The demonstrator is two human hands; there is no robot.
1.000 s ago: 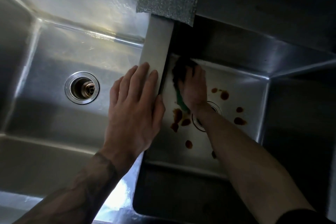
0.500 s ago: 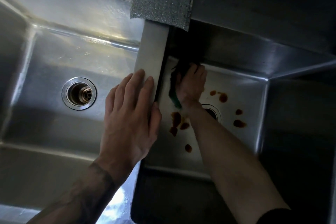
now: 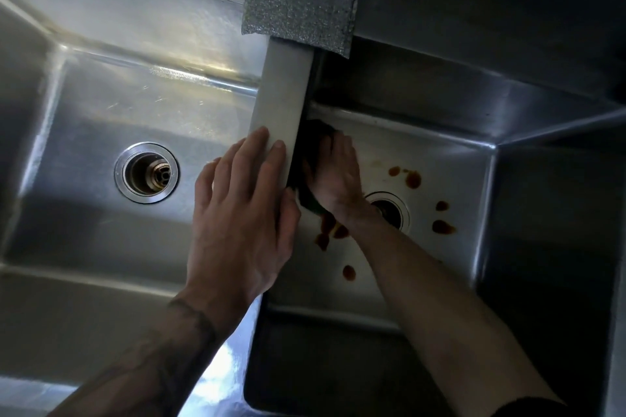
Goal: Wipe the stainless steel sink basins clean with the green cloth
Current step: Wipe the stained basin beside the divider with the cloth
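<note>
Two stainless steel basins sit side by side, split by a narrow steel divider [image 3: 283, 91]. My right hand [image 3: 335, 173] is down in the right basin [image 3: 450, 152], pressing the green cloth [image 3: 310, 196] flat on the floor against the divider wall; the hand covers most of the cloth. Several brown stains [image 3: 442, 227] dot that basin's floor around its drain [image 3: 391, 210]. My left hand [image 3: 244, 213] lies flat on the divider, fingers spread, holding nothing. The left basin [image 3: 101, 105] has a round drain [image 3: 146, 173].
A grey scouring pad [image 3: 298, 3] is draped over the far end of the divider at the back rim. The right basin's near and right walls are in deep shadow. A bright reflection lies on the front rim between my forearms.
My right hand has slid the cloth left, tighter against the divider wall. My left hand stays on the divider.
</note>
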